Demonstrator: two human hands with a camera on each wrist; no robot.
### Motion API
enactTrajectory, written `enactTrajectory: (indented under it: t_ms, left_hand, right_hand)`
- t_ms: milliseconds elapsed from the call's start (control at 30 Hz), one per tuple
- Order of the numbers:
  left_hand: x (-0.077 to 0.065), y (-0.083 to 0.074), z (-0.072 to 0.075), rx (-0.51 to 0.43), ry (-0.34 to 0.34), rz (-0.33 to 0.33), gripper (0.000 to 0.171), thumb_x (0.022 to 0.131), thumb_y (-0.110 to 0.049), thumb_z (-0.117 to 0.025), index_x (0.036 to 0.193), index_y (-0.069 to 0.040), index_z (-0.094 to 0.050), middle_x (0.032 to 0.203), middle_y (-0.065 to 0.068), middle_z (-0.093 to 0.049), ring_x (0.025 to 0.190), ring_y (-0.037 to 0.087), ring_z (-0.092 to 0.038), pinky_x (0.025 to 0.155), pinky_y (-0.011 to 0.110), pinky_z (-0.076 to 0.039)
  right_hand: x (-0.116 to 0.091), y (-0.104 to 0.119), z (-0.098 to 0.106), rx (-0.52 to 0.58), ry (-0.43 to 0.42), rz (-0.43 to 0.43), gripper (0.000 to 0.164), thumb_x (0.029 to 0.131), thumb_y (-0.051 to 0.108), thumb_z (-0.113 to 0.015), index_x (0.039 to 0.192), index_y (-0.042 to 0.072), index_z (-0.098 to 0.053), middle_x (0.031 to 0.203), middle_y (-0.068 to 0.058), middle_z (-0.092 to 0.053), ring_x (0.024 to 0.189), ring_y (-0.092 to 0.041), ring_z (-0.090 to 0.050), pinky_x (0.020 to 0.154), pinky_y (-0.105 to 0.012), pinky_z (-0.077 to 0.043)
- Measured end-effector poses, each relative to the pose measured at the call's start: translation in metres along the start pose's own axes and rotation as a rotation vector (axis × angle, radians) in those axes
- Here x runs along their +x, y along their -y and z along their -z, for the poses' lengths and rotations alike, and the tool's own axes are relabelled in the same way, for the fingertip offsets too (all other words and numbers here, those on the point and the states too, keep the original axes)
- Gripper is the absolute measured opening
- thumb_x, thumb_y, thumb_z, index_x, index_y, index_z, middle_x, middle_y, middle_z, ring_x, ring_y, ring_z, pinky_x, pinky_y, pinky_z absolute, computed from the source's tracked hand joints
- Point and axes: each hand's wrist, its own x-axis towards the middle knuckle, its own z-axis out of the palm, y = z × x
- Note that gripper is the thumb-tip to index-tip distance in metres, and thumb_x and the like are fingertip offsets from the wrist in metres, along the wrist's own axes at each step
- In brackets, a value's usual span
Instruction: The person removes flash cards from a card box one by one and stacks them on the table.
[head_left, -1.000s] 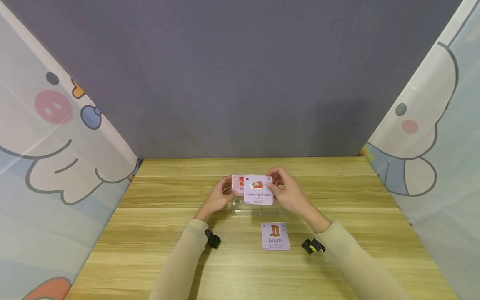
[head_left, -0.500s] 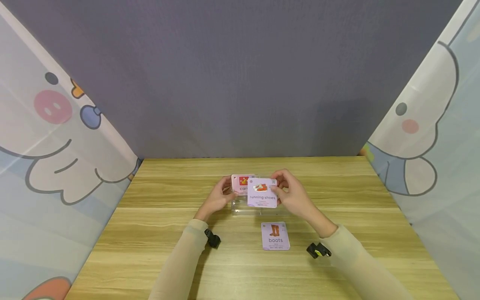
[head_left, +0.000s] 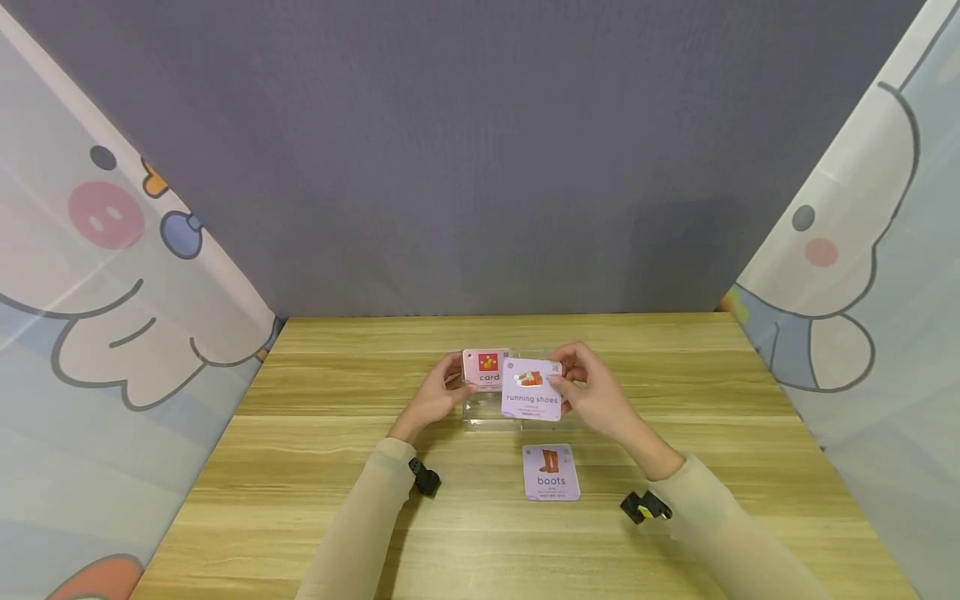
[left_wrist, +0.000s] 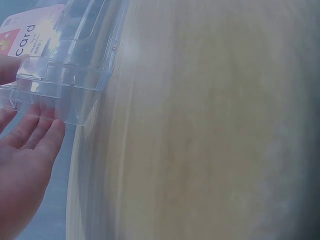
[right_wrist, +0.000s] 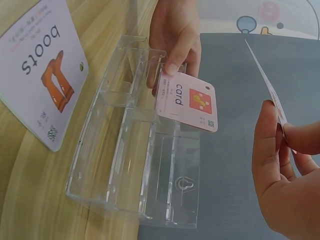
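Observation:
Between thumb and fingers, my right hand [head_left: 596, 398] pinches the right edge of a lilac flashcard printed "running shoes" [head_left: 531, 404]. That card is held up in front of a clear plastic tiered rack [right_wrist: 135, 145]; the right wrist view shows it edge-on and apart from the rack. A pink flashcard printed "card" [right_wrist: 187, 101] stands in the rack's back row at the left end. My left hand [head_left: 435, 398] grips that end of the rack, thumb in front by the pink card and fingers behind. On the table before the rack lies a lilac "boots" flashcard [head_left: 551, 482].
The wood-grain table [head_left: 337, 358] ends at a dark grey partition [head_left: 487, 167] behind the rack. Curtains with cartoon animals hang at the left [head_left: 112, 275] and right [head_left: 840, 250]. Each wrist wears a small black camera.
My right hand has moved right and slightly nearer with the "running shoes" flashcard, uncovering more of the "card" flashcard behind it. The left hand, rack and "boots" flashcard stay where they were.

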Motion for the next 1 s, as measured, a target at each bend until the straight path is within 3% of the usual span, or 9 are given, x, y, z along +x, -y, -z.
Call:
enactTrajectory:
  t_ms: [233, 333, 400, 633, 1000]
  left_hand:
    - [-0.002, -0.011, 0.001, 0.022, 0.018, 0.020, 0.063, 0.092, 0.004, -0.067, 0.148, 0.008, -0.038, 0.143, 0.029, -0.049, 0.136, 0.045, -0.044, 0.119, 0.052, -0.034]
    - [-0.003, -0.009, 0.000, 0.018, -0.006, 0.006, 0.061, 0.092, 0.003, -0.069, 0.146, 0.005, -0.042, 0.140, 0.026, -0.052, 0.134, 0.042, -0.048, 0.118, 0.052, -0.036]
    - [0.000, 0.001, 0.000, 0.010, -0.016, 0.004, 0.061, 0.092, 0.002, -0.069, 0.147, 0.003, -0.042, 0.140, 0.025, -0.053, 0.134, 0.041, -0.048, 0.119, 0.051, -0.036]
    - [0.000, 0.001, 0.001, 0.013, -0.006, 0.003, 0.064, 0.092, 0.000, -0.070, 0.148, 0.003, -0.040, 0.142, 0.025, -0.051, 0.135, 0.042, -0.047, 0.119, 0.051, -0.035]
    - [0.000, 0.002, 0.000, 0.031, -0.017, -0.009, 0.062, 0.092, -0.001, -0.070, 0.147, 0.002, -0.043, 0.140, 0.021, -0.054, 0.133, 0.037, -0.050, 0.117, 0.049, -0.039]
  right_hand:
    - [-0.004, -0.005, 0.004, 0.028, -0.004, -0.024, 0.026, 0.095, -0.009, -0.062, 0.120, -0.004, -0.055, 0.098, -0.020, -0.056, 0.076, -0.024, -0.059, 0.051, -0.030, -0.059]
    - [-0.006, -0.008, 0.005, 0.036, -0.001, -0.030, 0.026, 0.095, -0.008, -0.063, 0.120, -0.005, -0.055, 0.098, -0.020, -0.057, 0.075, -0.023, -0.059, 0.051, -0.031, -0.059]
    - [-0.007, -0.009, 0.006, 0.043, 0.003, -0.031, 0.027, 0.095, -0.008, -0.063, 0.119, -0.006, -0.054, 0.098, -0.020, -0.057, 0.074, -0.022, -0.059, 0.051, -0.034, -0.059]
    - [-0.013, -0.015, 0.007, 0.039, 0.012, -0.052, 0.027, 0.094, -0.009, -0.063, 0.119, -0.006, -0.054, 0.096, -0.019, -0.057, 0.073, -0.020, -0.060, 0.052, -0.041, -0.061]
    - [-0.019, -0.025, 0.005, 0.054, 0.020, -0.113, 0.027, 0.094, -0.010, -0.061, 0.120, -0.005, -0.053, 0.097, -0.019, -0.056, 0.072, -0.023, -0.060, 0.051, -0.030, -0.059]
